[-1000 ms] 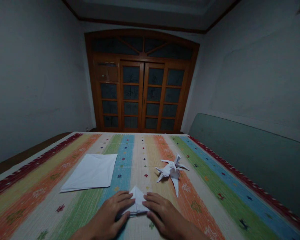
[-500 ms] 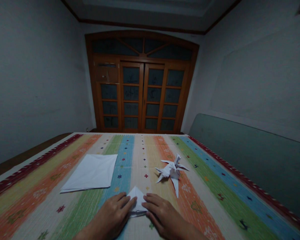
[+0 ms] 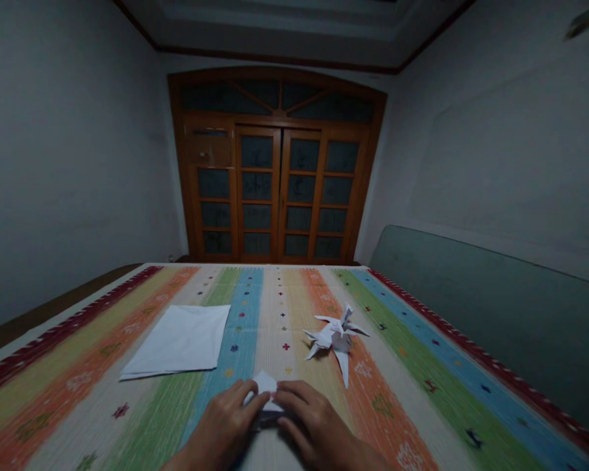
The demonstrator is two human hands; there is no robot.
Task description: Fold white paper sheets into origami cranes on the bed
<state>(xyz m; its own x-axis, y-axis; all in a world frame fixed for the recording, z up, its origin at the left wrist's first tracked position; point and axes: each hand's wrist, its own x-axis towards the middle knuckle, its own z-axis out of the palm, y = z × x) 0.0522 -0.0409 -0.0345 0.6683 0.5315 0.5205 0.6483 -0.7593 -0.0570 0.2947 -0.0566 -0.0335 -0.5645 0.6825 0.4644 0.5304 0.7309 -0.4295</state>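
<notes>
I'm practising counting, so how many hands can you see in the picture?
2. The left hand touches the left side of the small folded paper, and the right hand touches its right side.

There is one folded paper [image 3: 266, 381], one paper stack [image 3: 181, 340], one origami cluster [image 3: 338, 337] and one tablecloth [image 3: 142, 418].

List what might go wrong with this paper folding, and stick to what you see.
The left hand and right hand are both on the small folded paper; uneven pressure could crease it crookedly.

It is worked on a tablecloth, which might shift or soften the creases.

The spiky folded paper lies just beyond the right hand, so a careless reach could knock or bend it.
</notes>
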